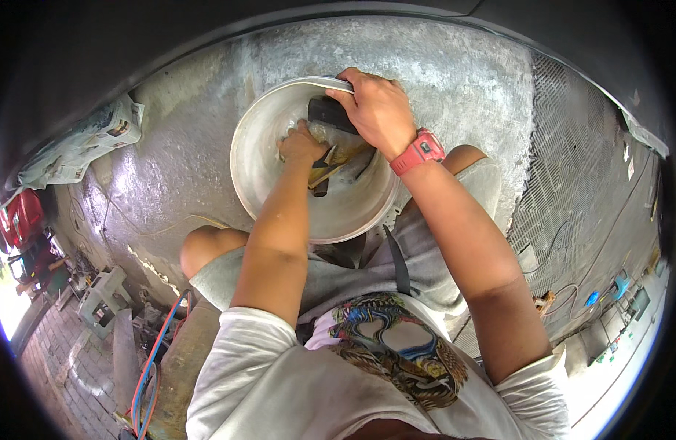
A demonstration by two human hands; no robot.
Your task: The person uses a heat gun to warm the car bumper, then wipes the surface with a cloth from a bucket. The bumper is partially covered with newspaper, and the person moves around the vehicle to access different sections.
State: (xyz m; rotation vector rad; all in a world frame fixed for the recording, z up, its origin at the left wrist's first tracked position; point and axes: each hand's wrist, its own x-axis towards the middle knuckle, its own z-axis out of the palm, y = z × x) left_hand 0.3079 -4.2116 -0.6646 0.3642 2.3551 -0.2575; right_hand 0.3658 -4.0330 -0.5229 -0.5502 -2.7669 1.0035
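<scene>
Between my knees stands a round whitish bucket (247, 176). My right hand (378, 110) clasps its far right rim, thumb inside and fingers over the edge. A red watch (420, 152) is on that wrist. Down inside the bucket, my left hand (302, 144) has bent fingers close to a wet, glinting patch; what they hold is hidden. A black flat block-like piece (330, 114) leans on the inner wall below my right hand. Beside my left hand lie yellowish-brown and dark pieces (345, 155), whose kind I cannot make out.
Grey concrete floor (191, 139) surrounds the bucket, with a ribbed mat (572, 154) to the right. Newspaper (88, 143) covers something at the left. Blue and orange hoses (148, 374) run at the lower left. A dark curved vehicle-like panel (279, 15) overhangs the far edge.
</scene>
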